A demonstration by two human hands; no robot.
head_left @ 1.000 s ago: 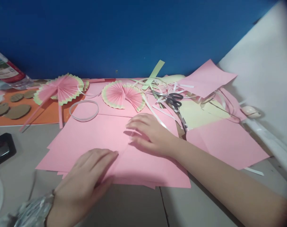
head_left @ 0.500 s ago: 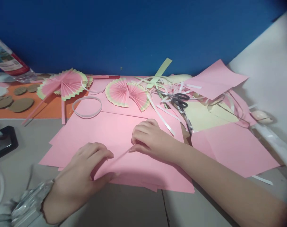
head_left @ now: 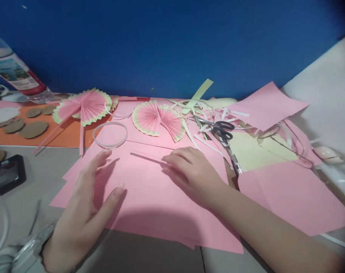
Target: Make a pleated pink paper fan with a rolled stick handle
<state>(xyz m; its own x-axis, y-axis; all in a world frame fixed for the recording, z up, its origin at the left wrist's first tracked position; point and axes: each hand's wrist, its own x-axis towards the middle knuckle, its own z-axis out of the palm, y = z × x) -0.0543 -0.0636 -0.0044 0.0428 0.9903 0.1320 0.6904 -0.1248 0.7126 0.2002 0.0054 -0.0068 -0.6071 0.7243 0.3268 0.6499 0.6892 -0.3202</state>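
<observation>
My right hand [head_left: 193,170] rests on a stack of pink paper sheets [head_left: 152,201], its fingers curled on the right end of a thin folded pink paper strip [head_left: 146,157]. The strip runs left from my fingertips, low over the top sheet. My left hand [head_left: 88,201] is open, fingers stretched and thumb spread, over the left part of the same sheet and clear of the strip. A shiny bracelet shows at my left wrist.
Black-handled scissors [head_left: 224,131] lie among paper trimmings behind my right hand. Two pleated pink fans [head_left: 88,106] [head_left: 158,119] and a white ring [head_left: 110,135] sit further back. Cardboard discs lie on an orange sheet [head_left: 61,136] at left, near a bottle [head_left: 14,72] and a black object [head_left: 6,174]. A blue wall closes the back.
My left hand has let go of the strip, opened and moved left. My right hand has kept the strip's end and shifted slightly back, so the strip now points left.
</observation>
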